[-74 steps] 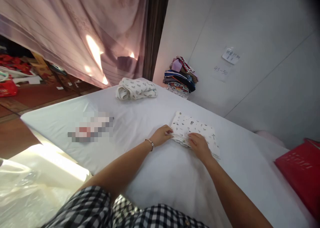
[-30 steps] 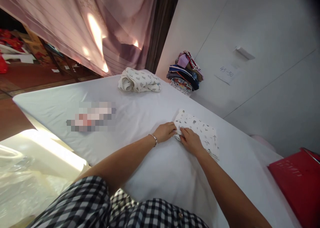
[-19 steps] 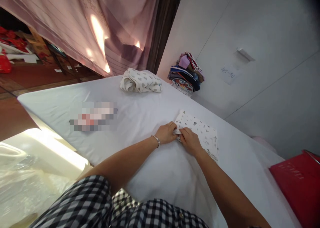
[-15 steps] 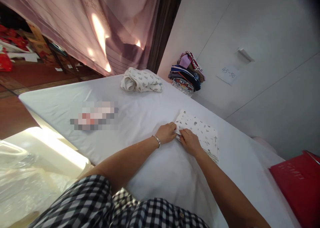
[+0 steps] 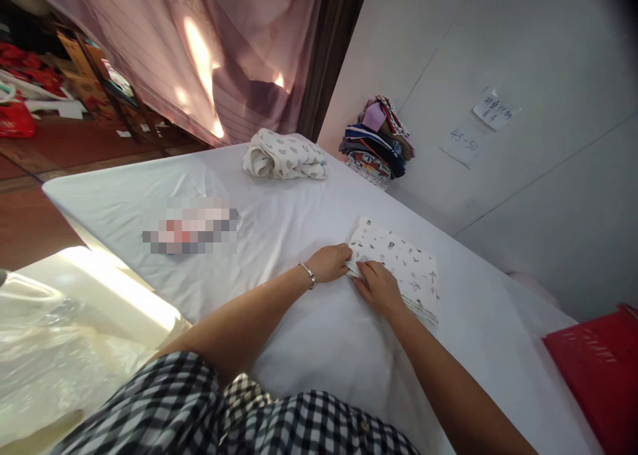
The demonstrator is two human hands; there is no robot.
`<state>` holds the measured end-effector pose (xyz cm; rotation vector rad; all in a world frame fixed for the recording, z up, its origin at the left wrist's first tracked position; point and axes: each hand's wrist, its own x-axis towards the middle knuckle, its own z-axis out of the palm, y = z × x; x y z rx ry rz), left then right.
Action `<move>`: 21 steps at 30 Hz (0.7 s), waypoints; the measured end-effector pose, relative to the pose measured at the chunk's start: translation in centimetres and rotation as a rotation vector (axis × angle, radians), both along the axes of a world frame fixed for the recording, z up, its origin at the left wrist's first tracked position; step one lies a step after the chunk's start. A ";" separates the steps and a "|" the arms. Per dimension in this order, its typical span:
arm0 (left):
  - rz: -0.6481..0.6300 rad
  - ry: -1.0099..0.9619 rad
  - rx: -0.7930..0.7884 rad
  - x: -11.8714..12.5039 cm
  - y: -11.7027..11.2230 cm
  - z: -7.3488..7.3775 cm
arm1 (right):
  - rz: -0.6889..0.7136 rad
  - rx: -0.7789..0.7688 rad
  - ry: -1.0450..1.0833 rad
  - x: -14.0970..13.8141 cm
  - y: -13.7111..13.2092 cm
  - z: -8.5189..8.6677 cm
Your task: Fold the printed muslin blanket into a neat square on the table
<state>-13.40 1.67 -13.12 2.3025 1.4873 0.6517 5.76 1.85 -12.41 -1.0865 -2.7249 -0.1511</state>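
Note:
A folded white cloth [image 5: 399, 252] with a small grey print lies flat on the white-covered table [image 5: 294, 216], its layered edges showing at the near side. My left hand [image 5: 329, 262], with a silver bracelet at the wrist, pinches the cloth's left corner. Close beside it, my right hand [image 5: 377, 283] grips the near left edge, thumb underneath and fingers on top. Farther back rests a loosely rolled white cloth [image 5: 284, 156] with grey prints. To the left is a pixelated item [image 5: 192, 226] whose kind I cannot make out.
A stack of folded clothes [image 5: 376, 139] stands by the grey wall beyond the table. At the right edge is a red box-like object [image 5: 593, 368]. A pale bin with clear plastic [image 5: 64, 349] sits at lower left. A pink curtain [image 5: 239, 50] hangs behind.
The camera view has shifted slightly. Both hands stay at the folded cloth's left corner, where the edge between them appears a little more lifted.

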 end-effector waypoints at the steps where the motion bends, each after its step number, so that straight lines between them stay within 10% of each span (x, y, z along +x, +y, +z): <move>1: -0.009 0.002 0.004 0.1 -0.1 0.1 | -0.024 0.005 0.004 -0.2 0.0 -0.2; 10: 0.038 -0.066 -0.115 -0.2 -0.5 0.9 | -0.132 -0.029 0.084 -1.1 0.3 -0.9; 21: 0.050 0.014 -0.018 0.3 -0.4 0.1 | 0.019 -0.335 -0.009 0.3 1.5 2.4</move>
